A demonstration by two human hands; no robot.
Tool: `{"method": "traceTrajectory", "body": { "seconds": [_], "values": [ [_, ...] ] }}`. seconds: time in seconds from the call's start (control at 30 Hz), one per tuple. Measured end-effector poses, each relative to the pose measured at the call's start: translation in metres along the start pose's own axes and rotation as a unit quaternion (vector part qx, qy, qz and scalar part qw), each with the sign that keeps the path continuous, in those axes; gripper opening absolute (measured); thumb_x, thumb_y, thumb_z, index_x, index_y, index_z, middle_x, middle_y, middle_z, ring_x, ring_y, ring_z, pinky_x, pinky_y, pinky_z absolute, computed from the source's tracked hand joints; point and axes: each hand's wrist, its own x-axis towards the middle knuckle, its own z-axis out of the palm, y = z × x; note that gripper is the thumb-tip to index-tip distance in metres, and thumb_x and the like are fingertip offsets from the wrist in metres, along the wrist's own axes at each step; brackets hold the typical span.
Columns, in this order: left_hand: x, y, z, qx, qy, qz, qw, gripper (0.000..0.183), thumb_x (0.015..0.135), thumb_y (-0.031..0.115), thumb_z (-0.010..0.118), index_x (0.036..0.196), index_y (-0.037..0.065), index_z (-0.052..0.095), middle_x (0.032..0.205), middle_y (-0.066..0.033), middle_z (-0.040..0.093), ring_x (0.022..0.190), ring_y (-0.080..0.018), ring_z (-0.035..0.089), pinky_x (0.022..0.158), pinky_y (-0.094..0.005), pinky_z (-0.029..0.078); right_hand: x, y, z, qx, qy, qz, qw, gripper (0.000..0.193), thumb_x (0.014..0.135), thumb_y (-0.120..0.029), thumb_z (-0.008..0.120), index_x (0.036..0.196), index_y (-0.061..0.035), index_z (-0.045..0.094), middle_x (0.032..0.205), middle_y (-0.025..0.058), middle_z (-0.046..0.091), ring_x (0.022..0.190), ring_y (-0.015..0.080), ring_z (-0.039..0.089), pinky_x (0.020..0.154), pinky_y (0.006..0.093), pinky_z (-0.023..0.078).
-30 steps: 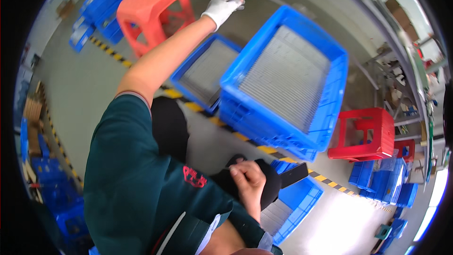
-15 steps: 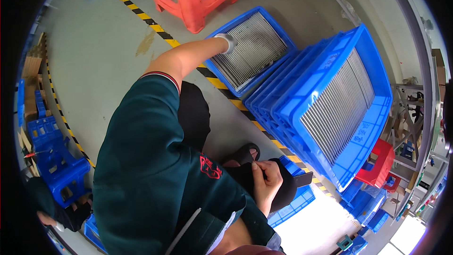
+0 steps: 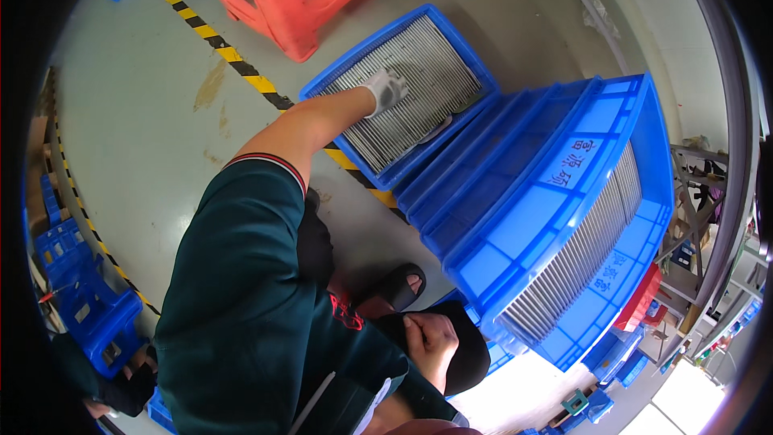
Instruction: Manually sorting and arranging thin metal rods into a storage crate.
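The gloved left hand [image 3: 387, 93], upper centre of the frame, now lies over the middle of the grey rods [image 3: 431, 52] in the low blue crate [image 3: 388, 178], having been at the crate's left edge half a second ago; whether it grips any cannot be told. The bare right hand [image 3: 435, 342], lower centre, remains curled closed by the black-trousered knee [image 3: 473, 354]. Just beside the low crate, the blue crate stack [image 3: 475, 177] blocks the right, while a red stool [image 3: 278, 4] stands upper left.
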Motion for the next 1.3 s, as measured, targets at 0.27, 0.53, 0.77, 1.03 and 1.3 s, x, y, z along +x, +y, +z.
{"method": "traceTrajectory", "body": {
  "seconds": [0.27,0.53,0.77,1.03,1.3],
  "values": [
    [0.032,-0.005,-0.046,-0.125,0.021,0.082,0.989,0.012,0.081,0.009,0.051,0.083,0.001,0.06,0.089,-0.0142,0.062,0.084,-0.0297,0.061,0.076,-0.0337,0.053,0.007,-0.011,-0.002,-0.023,-0.002,0.035,0.999,0.01,0.068,0.0,0.071,0.076,-0.0035,0.067,0.075,0.0089,0.066,0.071,0.0257,0.062,0.065,0.0328,0.049],
    [0.02,0.009,-0.066,0.053,0.052,0.089,0.993,0.011,0.077,0.01,0.055,0.077,0.002,0.063,0.076,-0.0131,0.061,0.077,-0.0288,0.063,0.065,-0.035,0.055,0.006,-0.013,-0.003,-0.01,-0.001,0.056,0.998,0.01,0.069,-0.002,0.072,0.078,-0.003,0.068,0.076,0.0097,0.066,0.07,0.0257,0.062,0.065,0.0329,0.05],
    [0.005,0.01,-0.056,-0.265,0.053,-0.02,0.962,0.019,0.082,0.015,0.05,0.084,0.003,0.066,0.087,-0.0162,0.064,0.086,-0.0314,0.064,0.07,-0.04,0.053,0.0,-0.009,-0.004,-0.012,0.014,0.035,0.999,0.01,0.069,-0.003,0.072,0.078,-0.0029,0.067,0.075,0.0099,0.065,0.069,0.0264,0.062,0.064,0.0333,0.049],
    [-0.046,-0.024,-0.101,-0.574,-0.311,-0.263,0.711,0.022,0.082,0.003,0.045,0.103,0.007,0.054,0.081,-0.0175,0.064,0.072,-0.0298,0.064,0.066,-0.0406,0.052,-0.018,-0.008,-0.005,-0.01,0.022,-0.074,0.997,0.01,0.068,-0.002,0.072,0.077,-0.002,0.066,0.073,0.0102,0.064,0.069,0.0271,0.06,0.063,0.0332,0.048],
    [-0.168,-0.019,-0.185,-0.974,-0.054,-0.05,0.215,0.031,0.088,0.012,0.057,0.116,0.003,0.049,0.1,-0.0115,0.056,0.089,-0.0287,0.058,0.084,-0.0439,0.05,-0.036,-0.017,0.0,-0.01,0.058,-0.168,0.984,0.009,0.068,0.0,0.072,0.075,-0.0015,0.065,0.071,0.0105,0.062,0.069,0.0275,0.06,0.063,0.0341,0.048]
  ]
}}
